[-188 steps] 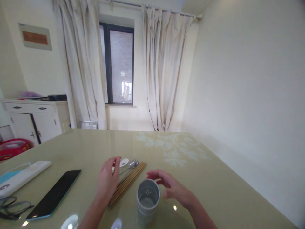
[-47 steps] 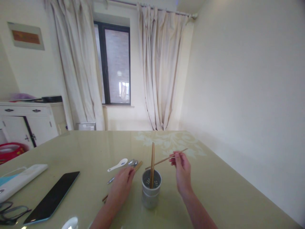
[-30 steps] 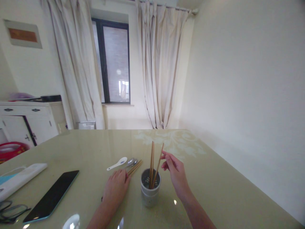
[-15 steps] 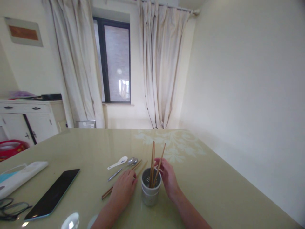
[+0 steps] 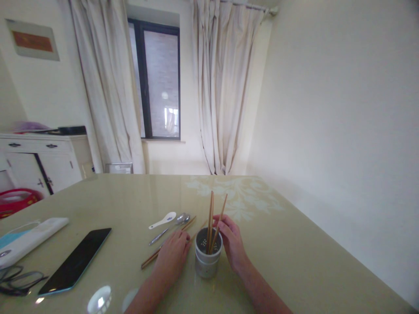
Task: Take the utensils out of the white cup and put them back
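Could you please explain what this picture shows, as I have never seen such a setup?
There is no machine: you see a person's bare left hand and right hand, from a camera worn on the head, facing forward and down. On the table stands a grey cup with chopsticks in it. The right hand curls beside the cup; whether it grips is unclear. The left hand lies over loose chopsticks, its grip hidden. Nearby lie a white spoon, metal spoons and a phone.

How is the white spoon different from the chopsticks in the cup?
The white spoon has a blue mark; the chopsticks are plain brown. The white spoon lies on the table; the chopsticks stand up in the cup. The white spoon widens at one end; the chopsticks are thin sticks. Both are eating tools.
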`<state>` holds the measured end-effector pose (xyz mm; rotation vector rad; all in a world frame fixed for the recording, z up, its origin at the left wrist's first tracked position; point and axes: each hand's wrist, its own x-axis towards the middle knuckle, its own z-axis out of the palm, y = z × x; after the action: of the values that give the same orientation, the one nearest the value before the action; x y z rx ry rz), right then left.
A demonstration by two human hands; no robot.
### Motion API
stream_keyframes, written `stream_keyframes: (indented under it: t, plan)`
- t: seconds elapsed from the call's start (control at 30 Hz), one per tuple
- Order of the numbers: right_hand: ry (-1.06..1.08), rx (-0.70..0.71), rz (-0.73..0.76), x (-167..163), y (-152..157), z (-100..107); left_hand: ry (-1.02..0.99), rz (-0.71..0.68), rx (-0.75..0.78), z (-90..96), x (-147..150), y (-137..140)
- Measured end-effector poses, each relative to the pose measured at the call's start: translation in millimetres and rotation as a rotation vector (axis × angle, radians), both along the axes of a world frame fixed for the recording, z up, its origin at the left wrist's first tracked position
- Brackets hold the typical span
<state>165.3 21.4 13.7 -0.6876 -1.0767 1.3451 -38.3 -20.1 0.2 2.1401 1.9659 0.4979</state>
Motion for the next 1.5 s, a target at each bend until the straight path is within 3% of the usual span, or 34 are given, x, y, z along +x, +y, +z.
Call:
stream_keyframes:
  t: [0.3, 0.53, 0.8, 0.97, 1.1, 1.2, 1.27, 1.33, 1.4, 1.5]
  plan:
    - [-0.118, 0.045, -0.166, 3.9, -1.3, 10.5, -0.014, -0.023, 0.023, -6.0, -4.1, 2.2]
    - [-0.122, 0.11, -0.208, 2.9, -3.4, 15.9, 0.011, -0.009, -0.006, 2.7, 0.3, -2.3]
    - [-0.206, 0.097, -0.142, -1.9, -8.7, 14.5, -0.098, 0.018, 0.07, -2.8, 4.5, -1.8]
    - [-0.163, 0.0, -0.154, -2.2, -2.0, 6.3, -0.392, 0.063, 0.217, -5.5, 6.8, 2.8]
    - [-0.084, -0.123, 0.044, -6.6, 4.2, -4.6, -0.577, -0.101, 0.301, -1.0, 13.0, 2.0]
    - [-0.098, -0.11, 0.098, -8.5, 6.8, -8.1, -0.604, -0.21, 0.306, 2.6, 16.6, 0.5]
    - [-0.097, -0.067, -0.007, -3.9, 8.9, -4.1, -0.592, -0.208, 0.316, 3.4, 14.2, 1.7]
    - [-0.074, 0.005, -0.21, 8.2, 12.1, 6.1, -0.536, -0.123, 0.343, 3.3, 6.2, 4.1]
    - [-0.036, 0.119, -0.425, 27.1, 15.9, 21.0, -0.404, 0.008, 0.341, 3.1, -5.8, 5.9]
    - [0.097, 0.254, -0.623, 56.6, 18.9, 44.0, -0.121, 0.127, 0.22, 4.0, -21.9, 5.5]
